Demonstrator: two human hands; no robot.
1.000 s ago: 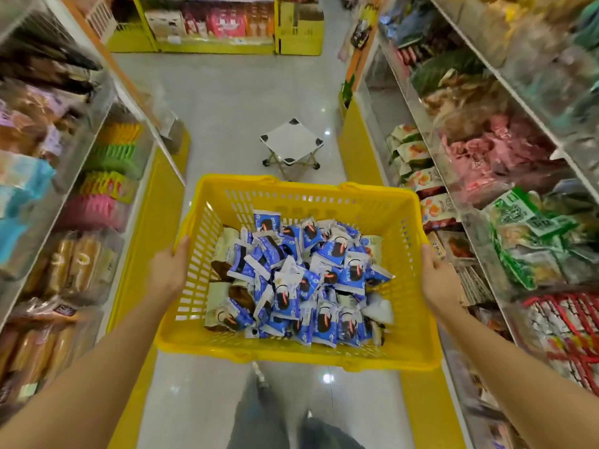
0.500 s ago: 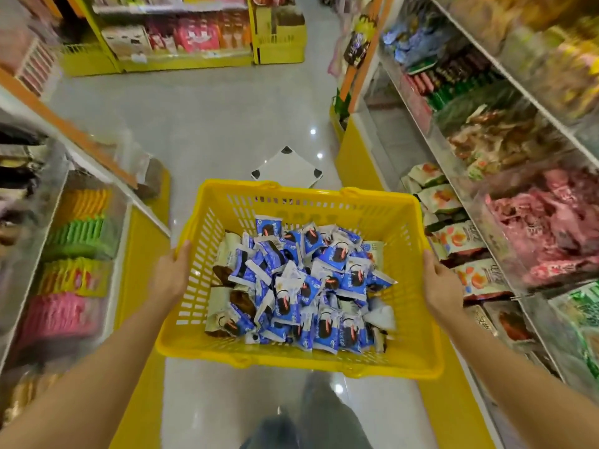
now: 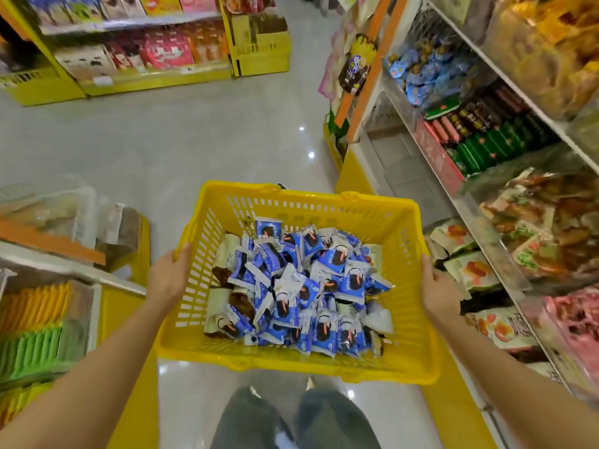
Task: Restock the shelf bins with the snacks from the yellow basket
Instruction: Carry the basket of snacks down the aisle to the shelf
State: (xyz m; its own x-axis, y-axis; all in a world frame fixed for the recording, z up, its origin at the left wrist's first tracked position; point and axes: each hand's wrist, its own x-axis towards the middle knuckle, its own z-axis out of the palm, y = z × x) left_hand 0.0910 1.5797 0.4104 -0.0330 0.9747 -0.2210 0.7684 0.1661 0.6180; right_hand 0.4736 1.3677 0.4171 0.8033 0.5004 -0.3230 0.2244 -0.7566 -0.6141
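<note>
Slotted plastic yellow basket [image 3: 382, 215], crinkly snack packets [image 3: 301, 286], gripped by left hand [image 3: 168, 277], right hand [image 3: 439, 290]

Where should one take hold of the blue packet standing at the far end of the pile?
Probably pinch its top edge from above: the blue packet stands nearly upright above the pile, its top edge free, while its lower part is tucked among others. The left hand and right hand grip the yellow basket's side rims, so one must let go first.
</note>
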